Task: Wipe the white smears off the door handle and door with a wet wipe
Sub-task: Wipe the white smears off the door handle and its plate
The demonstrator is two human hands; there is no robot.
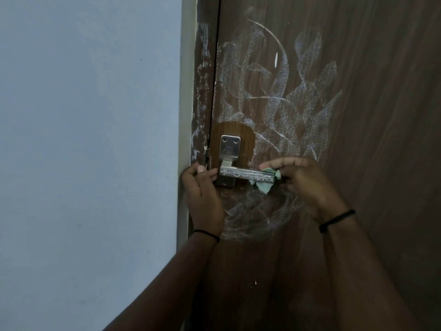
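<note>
We take the door handle (245,174) as our landmark: a flat metal lever, level, set on a steel plate (229,149) near the door's left edge. White scribbles run along its front face. At its free end, to the right, our right hand (303,177) pinches a crumpled pale green wet wipe (263,185), fingers curled round the wad and pressing it against the lever's tip, with a loose corner hanging just below the bar. At the pivot end, our left hand (200,187) curls in beside the plate, thumb up; whether its fingers grip the lever's root or only brace against the door edge we cannot tell.

The wipe looks soft, limp and light, so we judge it best kept bunched under the fingertips. The lever looks stiff and smooth, probably slick once damp, and sprung, so steadying it near the pivot seems wise.

Around the plate the door (370,115) shows a clean brown patch. Above and right of the handle, broad white smears (298,96) cover the wood; fainter ones lie below it, and more streak the frame (202,91) to its left.
</note>
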